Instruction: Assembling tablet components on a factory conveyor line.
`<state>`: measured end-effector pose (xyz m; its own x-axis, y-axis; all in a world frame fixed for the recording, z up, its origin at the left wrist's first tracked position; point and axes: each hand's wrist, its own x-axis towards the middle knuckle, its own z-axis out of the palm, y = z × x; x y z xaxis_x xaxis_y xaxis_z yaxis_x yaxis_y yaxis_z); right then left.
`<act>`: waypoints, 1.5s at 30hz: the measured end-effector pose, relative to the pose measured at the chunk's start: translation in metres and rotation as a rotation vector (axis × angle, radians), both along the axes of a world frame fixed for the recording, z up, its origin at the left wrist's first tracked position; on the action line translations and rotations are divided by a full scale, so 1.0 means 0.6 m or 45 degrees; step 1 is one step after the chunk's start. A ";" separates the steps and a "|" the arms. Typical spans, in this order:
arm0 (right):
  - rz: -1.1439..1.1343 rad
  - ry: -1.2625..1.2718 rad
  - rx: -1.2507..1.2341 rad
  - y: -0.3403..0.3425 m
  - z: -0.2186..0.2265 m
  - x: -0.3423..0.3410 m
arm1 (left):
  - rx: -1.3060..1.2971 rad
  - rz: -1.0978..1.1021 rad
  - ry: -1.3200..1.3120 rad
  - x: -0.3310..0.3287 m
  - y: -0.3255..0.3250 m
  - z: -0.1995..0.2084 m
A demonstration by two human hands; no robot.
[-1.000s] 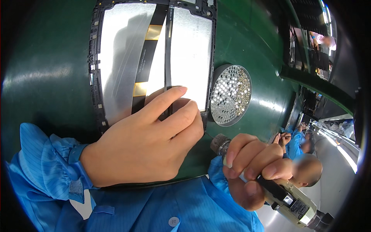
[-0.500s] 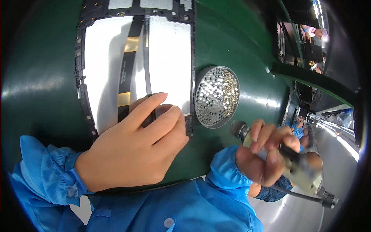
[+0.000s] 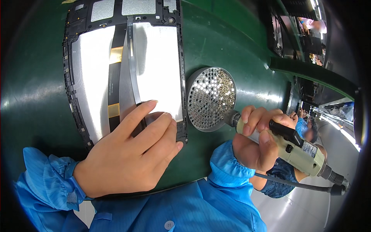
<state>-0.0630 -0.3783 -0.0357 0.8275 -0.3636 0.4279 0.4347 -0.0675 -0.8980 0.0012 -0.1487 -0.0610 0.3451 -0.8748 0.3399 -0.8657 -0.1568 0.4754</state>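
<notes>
Since a moment ago your right hand (image 3: 257,139) has swung the electric screwdriver (image 3: 293,149), which it grips tightly, toward the round screw tray (image 3: 211,98). Left of that tray, your left hand (image 3: 129,154) presses flat, fingers spread, steadying the tablet frame (image 3: 123,73) on the counter (image 3: 34,92).

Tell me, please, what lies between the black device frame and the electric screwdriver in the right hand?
In the head view, the round perforated screw tray lies between the black device frame and the electric screwdriver.
</notes>
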 end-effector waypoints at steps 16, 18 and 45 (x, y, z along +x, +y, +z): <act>0.023 0.006 -0.023 0.000 -0.007 0.001 | 0.028 0.004 -0.056 0.000 0.002 0.000; 0.041 -0.009 -0.035 -0.002 -0.008 0.001 | 0.026 0.001 -0.075 0.001 0.004 0.001; 0.028 -0.039 -0.072 0.052 0.063 -0.020 | 0.006 0.015 0.001 -0.003 0.017 -0.012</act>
